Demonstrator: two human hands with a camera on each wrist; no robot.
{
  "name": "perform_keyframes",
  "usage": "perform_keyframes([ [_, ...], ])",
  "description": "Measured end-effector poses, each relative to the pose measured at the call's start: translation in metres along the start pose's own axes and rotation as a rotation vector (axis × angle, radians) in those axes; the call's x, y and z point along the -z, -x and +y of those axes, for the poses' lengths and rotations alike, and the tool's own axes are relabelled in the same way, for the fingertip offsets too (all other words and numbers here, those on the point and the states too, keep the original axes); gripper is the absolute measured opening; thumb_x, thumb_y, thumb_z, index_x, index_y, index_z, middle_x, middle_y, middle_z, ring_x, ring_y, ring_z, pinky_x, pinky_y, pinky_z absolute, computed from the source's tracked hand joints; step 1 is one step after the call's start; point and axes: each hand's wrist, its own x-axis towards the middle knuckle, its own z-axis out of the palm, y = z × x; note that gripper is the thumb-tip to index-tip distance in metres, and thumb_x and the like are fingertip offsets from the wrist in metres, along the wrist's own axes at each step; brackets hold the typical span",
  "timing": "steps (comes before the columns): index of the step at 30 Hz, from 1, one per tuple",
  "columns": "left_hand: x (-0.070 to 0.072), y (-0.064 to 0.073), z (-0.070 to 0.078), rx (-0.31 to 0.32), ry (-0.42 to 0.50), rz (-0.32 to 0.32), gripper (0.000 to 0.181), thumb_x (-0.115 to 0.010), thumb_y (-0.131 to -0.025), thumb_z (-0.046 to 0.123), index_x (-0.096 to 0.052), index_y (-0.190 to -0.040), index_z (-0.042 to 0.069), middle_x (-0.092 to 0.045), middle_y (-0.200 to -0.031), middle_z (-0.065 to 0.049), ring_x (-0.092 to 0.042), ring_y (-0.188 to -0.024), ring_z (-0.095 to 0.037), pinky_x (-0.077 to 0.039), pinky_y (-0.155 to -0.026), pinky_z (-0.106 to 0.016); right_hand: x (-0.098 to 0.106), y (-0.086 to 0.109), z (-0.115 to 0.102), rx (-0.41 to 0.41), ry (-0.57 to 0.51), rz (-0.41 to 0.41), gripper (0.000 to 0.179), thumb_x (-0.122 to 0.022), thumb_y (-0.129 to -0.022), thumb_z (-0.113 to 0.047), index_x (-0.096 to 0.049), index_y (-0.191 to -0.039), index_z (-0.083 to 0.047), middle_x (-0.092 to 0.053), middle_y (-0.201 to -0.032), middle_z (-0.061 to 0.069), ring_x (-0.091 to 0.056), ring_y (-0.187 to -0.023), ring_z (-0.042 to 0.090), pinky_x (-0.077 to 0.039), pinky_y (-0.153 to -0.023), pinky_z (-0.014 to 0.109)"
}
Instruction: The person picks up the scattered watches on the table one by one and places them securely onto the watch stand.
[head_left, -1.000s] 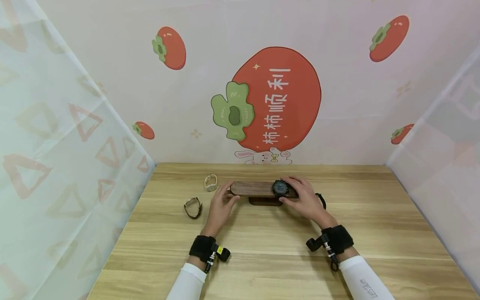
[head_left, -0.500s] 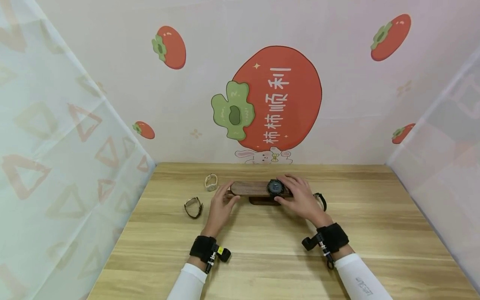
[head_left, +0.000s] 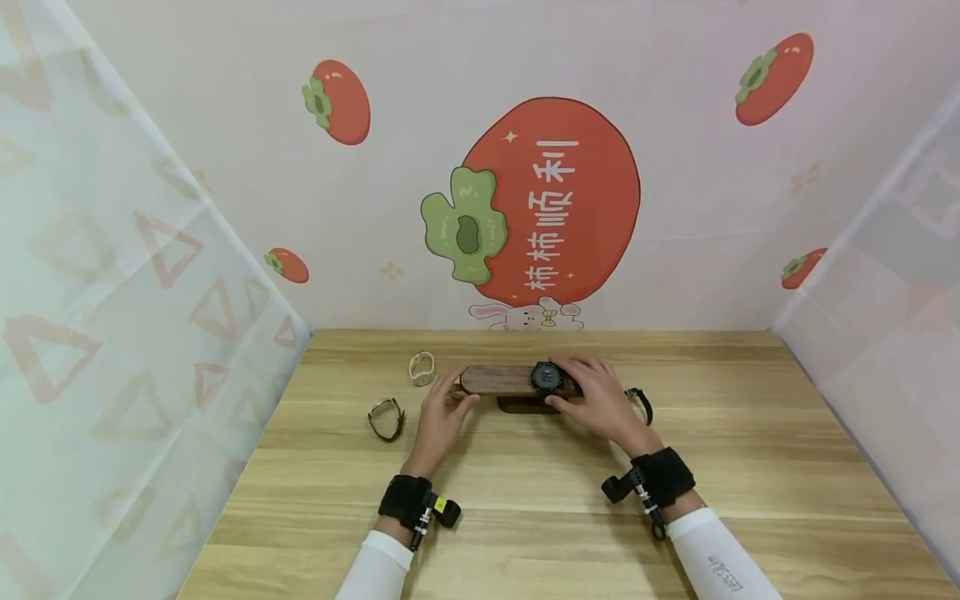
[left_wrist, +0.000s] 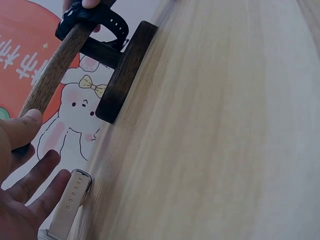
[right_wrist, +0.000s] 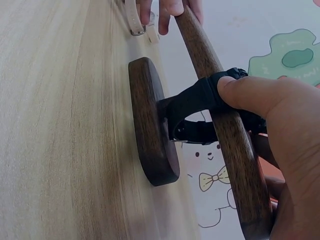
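Note:
A dark wooden watch stand (head_left: 495, 381) with a rounded top bar and a low base (right_wrist: 150, 125) stands near the back of the table. Round its bar hangs a black digital watch (head_left: 547, 378), its strap looped beneath. My right hand (head_left: 600, 400) grips this watch between thumb and fingers, right of the bar's middle; the right wrist view shows the thumb on the watch's edge. At the bar's left end, my left hand (head_left: 441, 414) pinches the wood between thumb and index finger, other fingers spread in the left wrist view.
A white-strapped watch (head_left: 422, 369) lies just left of the stand. Nearer the front is a dark-strapped watch (head_left: 387, 419) on its side. Another black-strapped watch (head_left: 640, 405) lies right of my right hand, partly hidden. A printed cloth wall (head_left: 675, 208) rises behind the table.
The black digital watch has slid left along the bar with my right hand, mostly in the first half second. My left hand has kept its place at the bar's end.

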Motion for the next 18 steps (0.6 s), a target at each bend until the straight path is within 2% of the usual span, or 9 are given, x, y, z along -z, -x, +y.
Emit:
perform_keyframes([
  [8,-0.0011,0.0011,-0.0012,-0.006,-0.012,0.004,0.063,-0.076,-0.099,0.017,-0.054,-0.157,0.022,-0.06,-0.148,-0.008,-0.068,-0.114,-0.024,-0.063,-0.098,-0.037,0.0006,0.0014,-0.0002,0.011,0.002,-0.003,0.071,-0.084,-0.093,-0.038,-0.057,-0.154,-0.015,-0.065,-0.144,0.016,-0.052,-0.14,0.042,-0.036,-0.122,0.065],
  [15,-0.0013,0.0,0.0031,0.0,-0.032,0.0,0.061,-0.076,-0.1,0.015,-0.053,-0.156,0.016,-0.06,-0.147,-0.012,-0.067,-0.117,-0.029,-0.063,-0.097,-0.046,0.0021,0.0011,-0.0008,0.004,-0.001,-0.017,0.073,-0.084,-0.093,-0.039,-0.056,-0.155,-0.014,-0.063,-0.147,0.016,-0.049,-0.143,0.042,-0.033,-0.125,0.065],
  [18,0.0,-0.0001,0.0059,0.007,-0.051,-0.011,0.065,-0.076,-0.1,0.014,-0.049,-0.159,0.013,-0.056,-0.152,-0.014,-0.065,-0.122,-0.032,-0.062,-0.098,-0.049,0.0048,0.0012,-0.0012,0.008,-0.013,-0.02,0.074,-0.083,-0.094,-0.039,-0.053,-0.157,-0.014,-0.06,-0.152,0.016,-0.047,-0.145,0.043,-0.03,-0.126,0.065],
])
